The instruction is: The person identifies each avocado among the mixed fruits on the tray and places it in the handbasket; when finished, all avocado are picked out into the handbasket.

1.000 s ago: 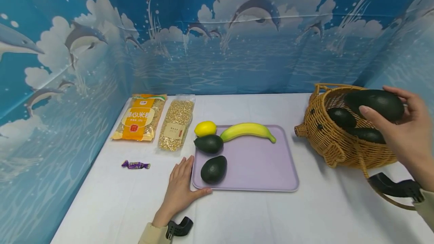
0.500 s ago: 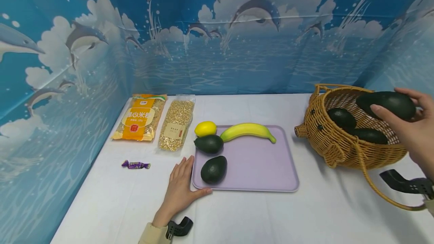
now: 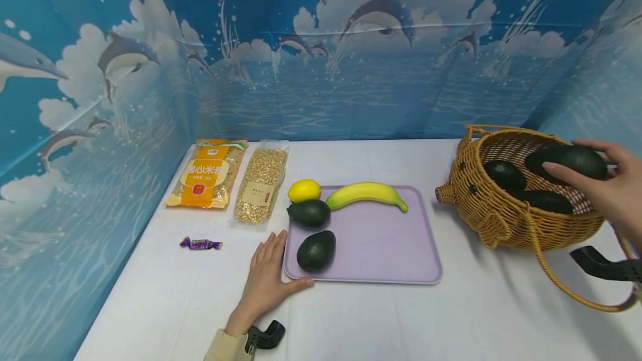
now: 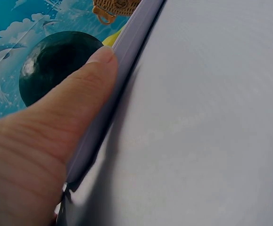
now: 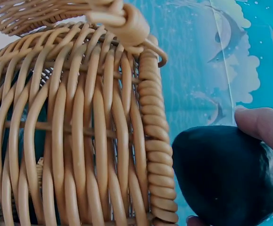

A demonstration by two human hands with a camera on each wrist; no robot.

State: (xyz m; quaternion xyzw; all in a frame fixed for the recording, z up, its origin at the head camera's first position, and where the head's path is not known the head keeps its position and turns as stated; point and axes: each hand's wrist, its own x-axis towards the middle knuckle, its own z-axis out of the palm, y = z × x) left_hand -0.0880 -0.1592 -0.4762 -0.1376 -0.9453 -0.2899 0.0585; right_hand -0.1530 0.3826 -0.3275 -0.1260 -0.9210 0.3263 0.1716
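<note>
My right hand holds a dark green avocado at the opening of a wicker basket shaped like a pig. Two other avocados lie inside that basket. In the right wrist view, thumb and fingers grip the avocado beside the woven rim. My left hand rests at the lower left corner of a lilac tray, fingers extended along its side. Its thumb touches the front rim. On the tray are an avocado, a second avocado and a banana.
A lemon sits at the tray's back left corner. Farther left lie an orange-labelled food bag, a clear bag of grains and a purple-wrapped candy. The basket's rope handle droops onto the white table. A dolphin-print curtain stands behind.
The right hand has moved right with the avocado, then lowered it slightly into the basket's opening. The rope handle has shifted a little. My left hand has stayed put.
</note>
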